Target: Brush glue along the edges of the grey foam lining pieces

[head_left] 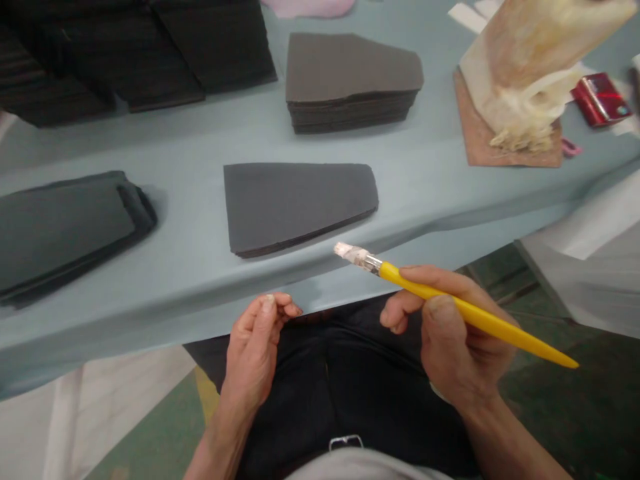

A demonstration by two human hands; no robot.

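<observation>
My right hand [460, 327] grips a yellow-handled paintbrush [480, 317] between thumb and fingers. Its bristles, crusted with pale stuff, point left, above the table's front edge. My left hand [257, 340] hovers at that edge, thumb pressed against curled fingers, with nothing visible in it. In front of both hands, a thin stack of dark grey tapered sheets [300, 203] lies flat, touched by neither hand. Behind it stands a thicker stack of brownish-grey sheets [350, 67]. More dark sheets [65, 227] lie at the left, their right end stepped.
A glue-crusted, cut-open plastic jug [520, 60] stands on a brown board [475, 133] at the back right. Beside it sits a shiny red box [600, 100]. Tall black stacks [215, 40] fill the back left. A pale cloth [190, 293] covers the table.
</observation>
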